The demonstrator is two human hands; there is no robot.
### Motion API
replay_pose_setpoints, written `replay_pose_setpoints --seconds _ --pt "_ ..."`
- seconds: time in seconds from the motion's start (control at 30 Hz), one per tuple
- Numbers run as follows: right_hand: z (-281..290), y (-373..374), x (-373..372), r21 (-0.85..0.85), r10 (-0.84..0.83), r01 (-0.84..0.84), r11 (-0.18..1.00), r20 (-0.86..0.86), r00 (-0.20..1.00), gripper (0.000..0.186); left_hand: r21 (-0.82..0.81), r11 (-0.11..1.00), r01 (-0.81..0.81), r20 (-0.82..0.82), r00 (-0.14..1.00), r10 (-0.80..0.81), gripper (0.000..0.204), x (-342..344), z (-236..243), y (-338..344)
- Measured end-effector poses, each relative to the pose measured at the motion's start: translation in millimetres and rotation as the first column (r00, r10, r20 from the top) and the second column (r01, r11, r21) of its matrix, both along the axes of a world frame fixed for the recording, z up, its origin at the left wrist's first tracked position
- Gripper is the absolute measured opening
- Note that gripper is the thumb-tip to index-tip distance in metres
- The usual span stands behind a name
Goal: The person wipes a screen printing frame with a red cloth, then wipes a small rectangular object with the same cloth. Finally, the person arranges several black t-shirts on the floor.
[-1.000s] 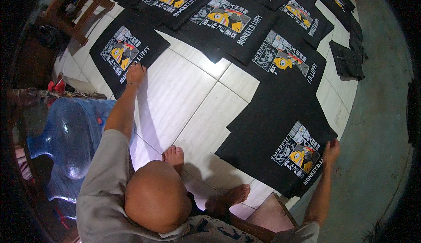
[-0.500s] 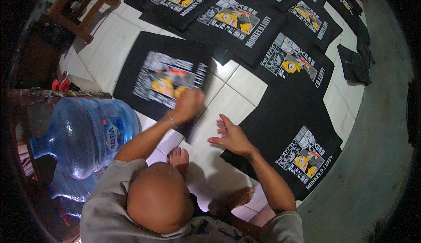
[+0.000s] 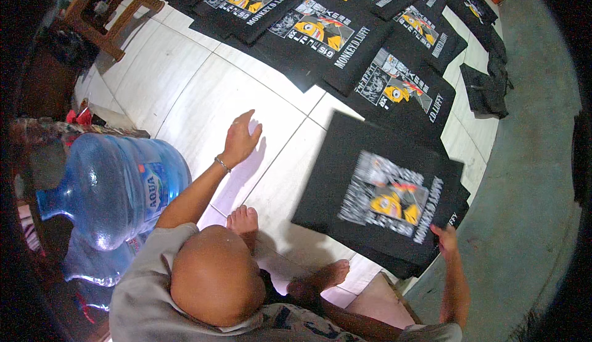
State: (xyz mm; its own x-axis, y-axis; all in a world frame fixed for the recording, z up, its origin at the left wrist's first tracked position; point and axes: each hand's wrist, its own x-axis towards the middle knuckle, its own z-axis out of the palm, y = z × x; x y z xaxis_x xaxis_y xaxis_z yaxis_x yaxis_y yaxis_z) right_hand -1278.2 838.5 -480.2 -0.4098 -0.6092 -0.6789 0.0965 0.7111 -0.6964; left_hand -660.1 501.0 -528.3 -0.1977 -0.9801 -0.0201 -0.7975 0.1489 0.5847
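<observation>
My right hand (image 3: pixel 446 239) is closed on the near right edge of a folded black T-shirt (image 3: pixel 324 185) with a grey and yellow cartoon print. The shirt hangs over another black printed shirt (image 3: pixel 457 211), mostly hidden beneath it; I cannot tell whether the two touch. The print looks slightly smeared by motion. My left hand (image 3: pixel 242 140) holds nothing. Its fingers are apart above the white floor tiles (image 3: pixel 191 111), left of the shirt, and it casts a shadow on them.
Several black shirts with the same print (image 3: pixel 320 30) overlap across the far floor. On the left lie large blue water bottles (image 3: pixel 117 188), with a brown stool (image 3: pixel 114 15) beyond. A dark folded garment (image 3: pixel 484 89) lies by the grey floor (image 3: pixel 530 157) on the right. My bare feet (image 3: pixel 243 225) are close by.
The shirt has moved from the left, by my left hand, over to the lower right. My right hand has shifted right and closed on its edge. My left hand is now off it, fingers spread.
</observation>
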Motion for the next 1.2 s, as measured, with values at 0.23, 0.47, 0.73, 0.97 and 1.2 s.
replay_pose_setpoints --seconds 0.23,0.47,0.73,0.97,1.2 --pt "-33.2 135.7 -118.4 0.318 -0.002 0.153 0.936 -0.428 0.904 0.038 -0.123 0.977 0.174 0.037 0.985 -0.171 0.050 -26.9 -19.7 -25.3" --pt "-17.6 91.4 -121.5 0.604 0.600 -0.032 0.796 -0.783 0.164 0.051 -0.242 0.877 0.415 0.155 0.909 -0.387 0.065 -131.5 -23.6 -127.4" --pt "51.5 -92.2 41.7 0.281 0.599 -0.544 0.791 -0.539 0.592 0.041 -0.098 0.885 0.455 0.332 0.853 -0.402 0.065 -205.0 -59.6 -153.4" --pt "31.3 -153.0 97.9 0.220 0.687 -0.684 0.696 -0.481 0.545 0.028 -0.076 0.886 0.457 0.406 0.826 -0.391 0.041 -215.4 -58.7 -160.8" --pt "-18.4 -286.9 173.9 -0.188 0.388 -0.417 0.889 -0.171 0.906 0.028 -0.340 0.856 0.390 0.089 0.919 -0.384 0.028 -201.5 -56.4 -161.8"
